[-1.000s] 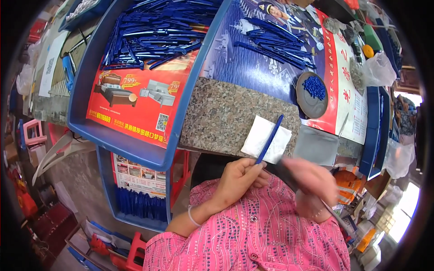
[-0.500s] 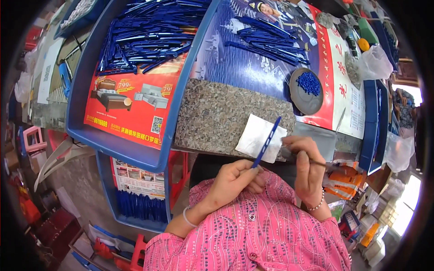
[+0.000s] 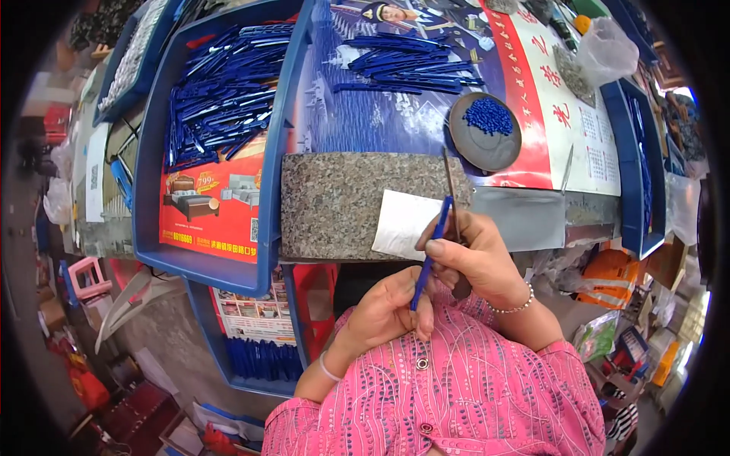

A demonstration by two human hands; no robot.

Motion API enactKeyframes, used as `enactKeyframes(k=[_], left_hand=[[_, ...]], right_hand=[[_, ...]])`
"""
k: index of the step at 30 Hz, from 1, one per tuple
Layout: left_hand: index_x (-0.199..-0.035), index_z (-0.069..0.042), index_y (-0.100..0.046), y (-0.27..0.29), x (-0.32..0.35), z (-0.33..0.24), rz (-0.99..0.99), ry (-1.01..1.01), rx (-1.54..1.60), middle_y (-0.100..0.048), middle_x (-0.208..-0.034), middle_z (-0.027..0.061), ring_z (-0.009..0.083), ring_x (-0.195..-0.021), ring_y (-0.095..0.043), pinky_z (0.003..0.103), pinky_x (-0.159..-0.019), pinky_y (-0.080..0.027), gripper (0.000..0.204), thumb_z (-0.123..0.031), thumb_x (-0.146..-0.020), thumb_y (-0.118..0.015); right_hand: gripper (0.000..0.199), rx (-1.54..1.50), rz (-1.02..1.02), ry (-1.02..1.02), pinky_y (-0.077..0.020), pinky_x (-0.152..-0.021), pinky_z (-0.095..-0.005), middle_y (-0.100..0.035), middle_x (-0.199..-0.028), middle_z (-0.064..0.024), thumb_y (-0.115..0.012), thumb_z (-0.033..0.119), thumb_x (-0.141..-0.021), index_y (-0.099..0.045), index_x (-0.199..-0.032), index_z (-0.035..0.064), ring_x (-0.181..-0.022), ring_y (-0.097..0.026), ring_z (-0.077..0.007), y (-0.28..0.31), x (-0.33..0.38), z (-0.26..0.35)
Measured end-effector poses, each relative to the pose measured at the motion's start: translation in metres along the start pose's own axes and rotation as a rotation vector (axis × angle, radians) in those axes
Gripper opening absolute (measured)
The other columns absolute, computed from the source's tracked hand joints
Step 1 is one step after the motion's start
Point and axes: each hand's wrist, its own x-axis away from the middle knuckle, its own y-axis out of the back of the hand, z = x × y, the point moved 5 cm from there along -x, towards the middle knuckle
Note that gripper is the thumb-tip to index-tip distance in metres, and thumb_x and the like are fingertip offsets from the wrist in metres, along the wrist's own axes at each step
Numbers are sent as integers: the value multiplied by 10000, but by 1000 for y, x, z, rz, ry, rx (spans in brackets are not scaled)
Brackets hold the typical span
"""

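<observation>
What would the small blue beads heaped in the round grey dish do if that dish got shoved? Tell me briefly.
The blue beads lie loose in a shallow round dish, so they would probably scatter or roll out. They look small and light. The dish sits flat on the printed sheet, so it would likely slide rather than tip.

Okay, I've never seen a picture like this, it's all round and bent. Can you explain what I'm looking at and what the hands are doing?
This comes from a wide fisheye camera worn on a person's head, looking down, so straight edges bend. No machine here: the two bare hands are the wearer's own. The left hand and the right hand both have a grip on a blue pen barrel, and the right hand also holds a thin metal rod. Ahead lie a speckled stone slab, a white paper sheet, a blue tray full of blue pen parts, and a round dish with small blue pieces.
</observation>
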Motion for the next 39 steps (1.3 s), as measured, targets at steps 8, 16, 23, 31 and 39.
enactKeyframes(k=[8, 16, 23, 31, 39], left_hand=[[-1137, -18, -421, 5, -6, 6, 19, -14, 36, -603, -730, 121, 192, -603, -606, 296, -590, -515, 352, -306, -940, -468], [-1035, -17, -468, -6, -5, -4, -211, -137, -232, -582, -684, 81, 129, -601, -567, 242, -594, -478, 191, -186, -946, -454], [-1118, 46, -446, -27, 8, -17, -501, -297, -986, -640, -886, 123, 129, -761, -627, 230, -680, -505, 242, 19, -885, -505], [-1055, 28, -480, -27, 17, -23, -454, -339, -802, -641, -823, 116, 136, -654, -622, 244, -616, -508, 150, -43, -924, -464], [-1014, -42, -495, -6, 25, -7, -114, -74, 178, -522, -610, 56, 117, -409, -426, 238, -406, -359, 215, -239, -945, -444]], right_hand=[[204, -13, 41, -7, -344, -429, -193, -505, -622, 11, -647, 158, -838, -568, -917, -13, -468, -439, -46, 4, 2, 0], [193, 328, 49, 224, -361, -444, -171, -555, -677, -3, -635, 151, -844, -565, -908, -16, -517, -478, -23, 9, 6, 4], [98, 92, -138, 174, -353, -396, -187, -530, -618, -20, -589, 68, -837, -547, -875, -11, -434, -455, -55, 20, 11, 3], [149, 43, -126, 174, -341, -376, -195, -508, -585, -21, -625, 83, -821, -521, -877, -8, -409, -437, -68, 5, 10, 3], [189, 148, 47, 139, -344, -390, -194, -516, -610, -20, -661, 116, -816, -517, -879, 10, -429, -449, -69, -29, 0, 12]])
